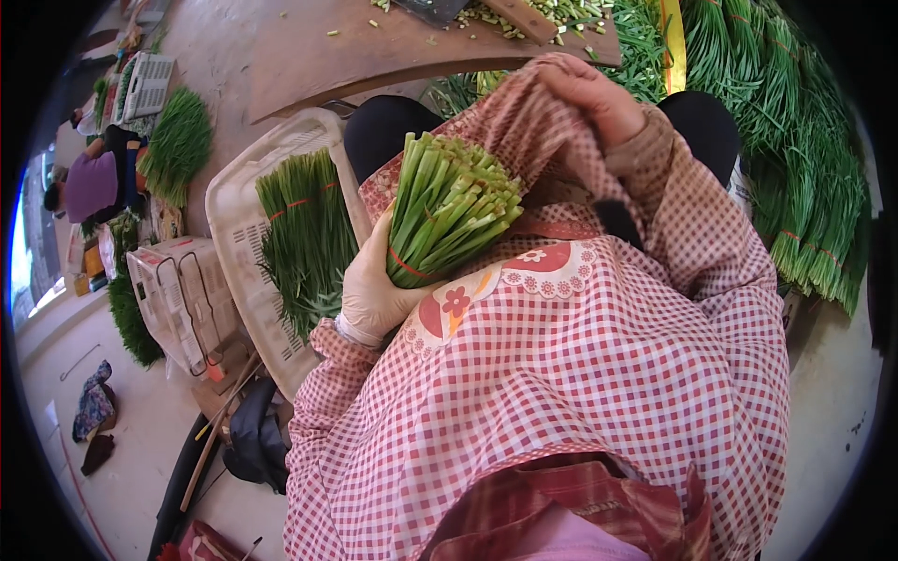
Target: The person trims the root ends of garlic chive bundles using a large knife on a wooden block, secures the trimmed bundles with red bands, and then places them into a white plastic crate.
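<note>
Stem bundle (453, 208) in curled left hand (372, 292) beside crate edge (320, 116), checked cloth (535, 123) in closed right hand (599, 98) near board edge (412, 77)

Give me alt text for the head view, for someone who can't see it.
The person's gloved left hand holds a red-banded bunch of green stalks, while the right hand grips a gathered checked cloth. At left, an off-white crate holds more banded greens; ahead is a wooden board with cut stem bits, and green bunches are piled at right.
</note>
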Available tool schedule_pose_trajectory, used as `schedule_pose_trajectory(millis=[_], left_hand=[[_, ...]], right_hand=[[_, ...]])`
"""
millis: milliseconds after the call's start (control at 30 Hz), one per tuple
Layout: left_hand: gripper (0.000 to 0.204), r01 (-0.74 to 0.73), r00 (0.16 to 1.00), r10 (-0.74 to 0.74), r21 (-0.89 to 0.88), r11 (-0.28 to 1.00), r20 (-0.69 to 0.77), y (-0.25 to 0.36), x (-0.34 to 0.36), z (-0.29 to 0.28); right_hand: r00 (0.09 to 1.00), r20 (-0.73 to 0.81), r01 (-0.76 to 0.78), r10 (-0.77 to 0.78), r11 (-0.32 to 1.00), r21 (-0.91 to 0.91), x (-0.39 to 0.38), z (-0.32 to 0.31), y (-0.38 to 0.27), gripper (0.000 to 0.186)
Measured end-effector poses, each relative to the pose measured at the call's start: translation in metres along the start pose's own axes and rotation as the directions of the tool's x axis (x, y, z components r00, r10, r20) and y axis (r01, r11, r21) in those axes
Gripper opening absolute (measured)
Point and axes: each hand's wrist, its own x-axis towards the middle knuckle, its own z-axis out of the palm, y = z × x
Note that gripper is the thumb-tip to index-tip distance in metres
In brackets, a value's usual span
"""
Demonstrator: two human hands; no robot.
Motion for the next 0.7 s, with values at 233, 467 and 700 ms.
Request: schedule_pose_trajectory(millis=[233,467,700], left_hand=[[0.094,0.016,0.999,-0.013,0.084,0.996,-0.032,-0.021,0.007,0.005],[0.096,-0.022,0.999,0.029,0.202,0.979,-0.031,-0.022,0.010,0.007],[0.097,-0.057,0.997,0.065,0.237,0.970,-0.029,-0.021,0.009,0.010]], right_hand=[[0.821,0.555,0.563,-0.134,0.353,-0.747,0.005,0.058,0.045,0.015],[0.972,0.235,0.170,0.026,0.610,-0.774,0.030,-0.014,0.089,0.029],[0.962,0.092,0.014,0.257,0.290,-0.957,0.037,-0.064,0.080,0.038]])
